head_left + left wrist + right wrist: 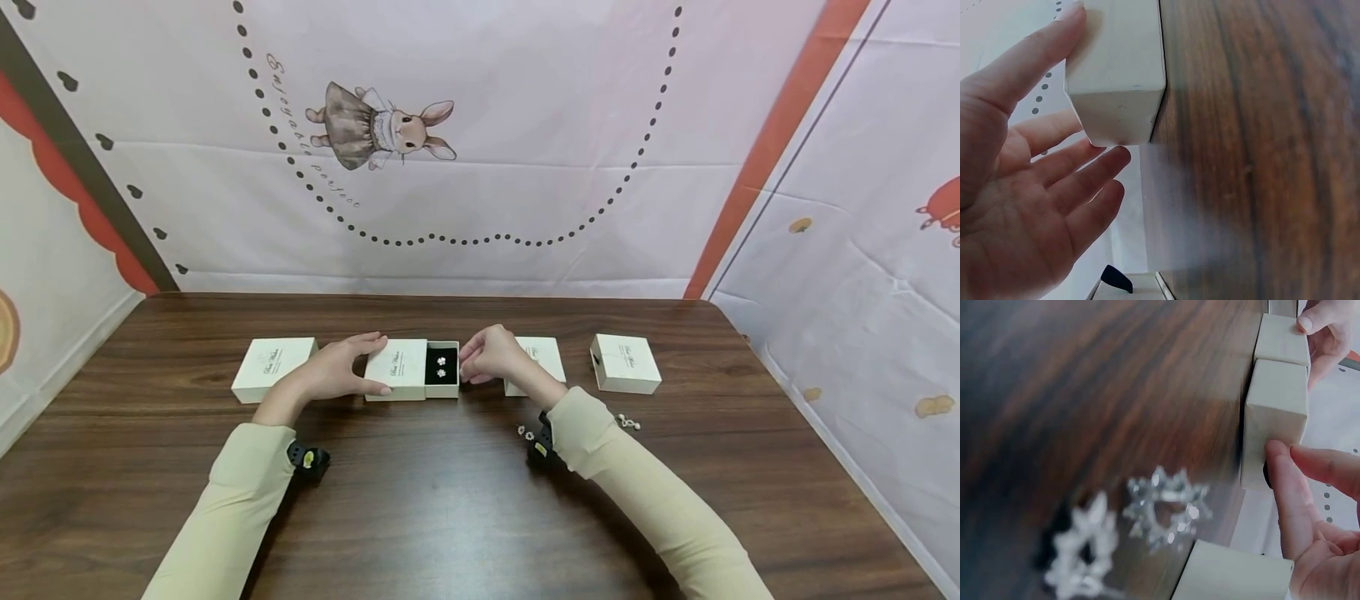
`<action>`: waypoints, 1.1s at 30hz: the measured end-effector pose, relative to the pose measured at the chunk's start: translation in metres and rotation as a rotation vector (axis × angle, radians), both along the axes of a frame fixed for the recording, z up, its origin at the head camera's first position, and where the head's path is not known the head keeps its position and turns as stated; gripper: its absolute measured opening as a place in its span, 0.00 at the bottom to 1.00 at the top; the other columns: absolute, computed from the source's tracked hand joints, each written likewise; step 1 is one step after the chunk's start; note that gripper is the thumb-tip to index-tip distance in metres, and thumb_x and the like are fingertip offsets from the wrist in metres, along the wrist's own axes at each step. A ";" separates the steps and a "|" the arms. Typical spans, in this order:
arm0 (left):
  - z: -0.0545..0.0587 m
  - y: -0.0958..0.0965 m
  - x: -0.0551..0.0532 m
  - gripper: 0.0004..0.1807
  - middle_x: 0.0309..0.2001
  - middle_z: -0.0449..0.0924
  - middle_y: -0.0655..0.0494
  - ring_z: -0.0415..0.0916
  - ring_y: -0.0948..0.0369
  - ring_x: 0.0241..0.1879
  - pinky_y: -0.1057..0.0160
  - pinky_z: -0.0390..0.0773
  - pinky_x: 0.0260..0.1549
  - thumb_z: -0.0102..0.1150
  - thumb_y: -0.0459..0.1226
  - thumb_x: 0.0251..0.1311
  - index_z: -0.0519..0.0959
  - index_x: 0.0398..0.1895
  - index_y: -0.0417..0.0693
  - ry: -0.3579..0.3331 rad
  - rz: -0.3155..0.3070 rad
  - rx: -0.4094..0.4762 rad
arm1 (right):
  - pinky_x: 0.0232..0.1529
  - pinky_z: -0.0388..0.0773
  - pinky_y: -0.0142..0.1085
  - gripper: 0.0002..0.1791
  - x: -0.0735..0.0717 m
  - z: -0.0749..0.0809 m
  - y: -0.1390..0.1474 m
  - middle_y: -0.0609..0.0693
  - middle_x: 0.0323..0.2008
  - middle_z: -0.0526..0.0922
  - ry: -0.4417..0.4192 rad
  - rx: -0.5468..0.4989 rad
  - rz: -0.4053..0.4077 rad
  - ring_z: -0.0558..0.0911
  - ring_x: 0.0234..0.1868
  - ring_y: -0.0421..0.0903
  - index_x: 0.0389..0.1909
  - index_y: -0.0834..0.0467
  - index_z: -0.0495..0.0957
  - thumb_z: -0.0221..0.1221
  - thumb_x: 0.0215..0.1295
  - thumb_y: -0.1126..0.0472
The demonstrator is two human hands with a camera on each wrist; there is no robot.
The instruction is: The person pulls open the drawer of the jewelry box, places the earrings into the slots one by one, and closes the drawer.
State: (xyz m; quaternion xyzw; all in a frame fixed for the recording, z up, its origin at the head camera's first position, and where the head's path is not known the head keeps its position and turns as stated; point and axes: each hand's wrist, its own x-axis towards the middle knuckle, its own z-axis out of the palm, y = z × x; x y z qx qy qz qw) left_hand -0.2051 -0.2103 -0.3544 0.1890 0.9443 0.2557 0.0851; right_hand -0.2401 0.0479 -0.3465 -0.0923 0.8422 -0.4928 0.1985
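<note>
A white jewelry box point(396, 367) has its drawer point(458, 392) partly out on the right. Two small flower-shaped earrings point(441, 367) sit on the drawer's black insert. My left hand point(337, 369) grips the sleeve, thumb on the near side and index finger across the far side. Beyond the drawer's right end is my right hand point(491, 354); its fingertips point(1277, 449) touch that end face, beside a dark tab partly hidden by a finger. In the right wrist view, two sparkling flower-shaped earrings point(1166, 509) lie blurred in the foreground.
A closed white box point(273, 367) stands at the left. Another white box point(542, 358) is partly behind my right hand, and a further white box point(626, 363) is to its right. More small earrings point(628, 422) lie beside my right sleeve on the wooden table point(420, 517).
</note>
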 end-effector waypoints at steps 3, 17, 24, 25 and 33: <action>-0.001 -0.001 0.000 0.48 0.67 0.53 0.39 0.51 0.40 0.64 0.41 0.59 0.56 0.66 0.54 0.45 0.59 0.66 0.38 0.001 0.002 0.005 | 0.30 0.81 0.37 0.10 0.000 0.000 -0.002 0.57 0.25 0.84 -0.022 -0.010 -0.017 0.84 0.25 0.49 0.32 0.68 0.78 0.62 0.46 0.76; -0.002 0.001 -0.001 0.48 0.67 0.53 0.39 0.51 0.40 0.64 0.40 0.59 0.56 0.66 0.54 0.45 0.59 0.66 0.39 -0.010 0.003 0.013 | 0.30 0.81 0.37 0.13 -0.001 -0.003 -0.006 0.60 0.27 0.84 -0.056 -0.017 -0.021 0.84 0.27 0.49 0.37 0.69 0.77 0.61 0.47 0.77; -0.001 0.001 -0.001 0.48 0.67 0.53 0.39 0.51 0.40 0.64 0.41 0.58 0.57 0.66 0.54 0.45 0.59 0.66 0.38 -0.005 0.002 0.006 | 0.30 0.81 0.36 0.12 -0.002 -0.002 -0.011 0.60 0.28 0.84 -0.039 -0.011 -0.008 0.84 0.26 0.48 0.36 0.69 0.77 0.61 0.47 0.77; 0.000 0.001 0.000 0.48 0.67 0.53 0.39 0.51 0.40 0.64 0.41 0.58 0.57 0.66 0.54 0.45 0.59 0.66 0.38 -0.005 0.003 0.006 | 0.30 0.81 0.36 0.12 -0.002 -0.002 -0.012 0.60 0.28 0.84 -0.037 -0.009 -0.008 0.84 0.26 0.48 0.36 0.69 0.77 0.61 0.47 0.77; -0.001 0.002 -0.001 0.48 0.67 0.54 0.38 0.51 0.40 0.65 0.41 0.57 0.57 0.66 0.54 0.45 0.60 0.65 0.37 0.003 0.008 -0.001 | 0.28 0.80 0.35 0.12 -0.001 -0.002 -0.021 0.58 0.26 0.84 -0.028 0.002 -0.004 0.84 0.24 0.47 0.34 0.68 0.77 0.62 0.45 0.77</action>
